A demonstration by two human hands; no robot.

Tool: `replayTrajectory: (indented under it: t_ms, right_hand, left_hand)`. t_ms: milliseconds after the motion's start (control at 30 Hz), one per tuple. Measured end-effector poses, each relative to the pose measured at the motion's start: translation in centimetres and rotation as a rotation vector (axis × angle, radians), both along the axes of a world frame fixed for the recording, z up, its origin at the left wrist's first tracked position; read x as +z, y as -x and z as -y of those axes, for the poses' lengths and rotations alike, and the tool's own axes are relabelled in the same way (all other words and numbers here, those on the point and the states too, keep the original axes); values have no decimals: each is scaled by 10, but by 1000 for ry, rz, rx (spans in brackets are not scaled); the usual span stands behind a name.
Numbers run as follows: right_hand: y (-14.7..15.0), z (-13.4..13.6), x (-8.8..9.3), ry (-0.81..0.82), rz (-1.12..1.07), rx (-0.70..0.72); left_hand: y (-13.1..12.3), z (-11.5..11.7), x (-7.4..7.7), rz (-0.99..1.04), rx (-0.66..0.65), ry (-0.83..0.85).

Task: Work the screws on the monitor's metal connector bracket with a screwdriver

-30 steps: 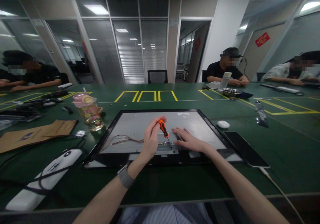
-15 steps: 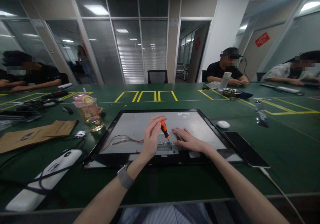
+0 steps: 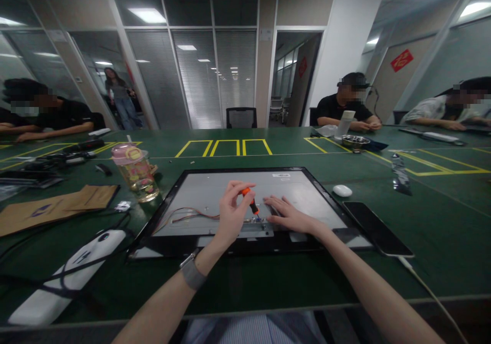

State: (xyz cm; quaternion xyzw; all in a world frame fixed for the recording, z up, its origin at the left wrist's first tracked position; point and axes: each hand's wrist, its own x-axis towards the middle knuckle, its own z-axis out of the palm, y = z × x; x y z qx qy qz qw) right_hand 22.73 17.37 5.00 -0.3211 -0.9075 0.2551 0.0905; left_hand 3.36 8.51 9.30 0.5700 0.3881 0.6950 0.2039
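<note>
A flat display panel with a grey metal back and black frame lies on the table in front of me. My left hand grips an orange and black screwdriver by its handle. The screwdriver leans, its tip down at a small board along the panel's near edge. My right hand lies flat on the panel just right of the tip, fingers stretched out and holding nothing. Thin coloured wires run across the panel to the left and pass behind my left hand.
Left of the panel stand a pink-lidded cup, a brown paper bag and a white power strip with black cables. On the right lie a white case and a phone on a cable. Several people sit across the table.
My left hand's fingers have shifted from lying along the screwdriver handle to pinching round it. My right hand stays put. A person in the left doorway has stepped into fuller view.
</note>
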Motion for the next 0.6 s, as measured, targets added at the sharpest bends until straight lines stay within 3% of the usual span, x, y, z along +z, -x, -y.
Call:
replayTrajectory:
  t_ms: [233, 467, 600]
  right_hand:
    - [1, 0, 0, -10, 8, 2]
    - [0, -1, -2, -17, 7, 0]
    - [0, -1, -2, -22, 5, -2]
  left_hand:
    - [0, 2, 0, 73, -142, 73]
    - [-1, -1, -2, -22, 55, 6]
    - [-1, 0, -4, -18, 44, -7]
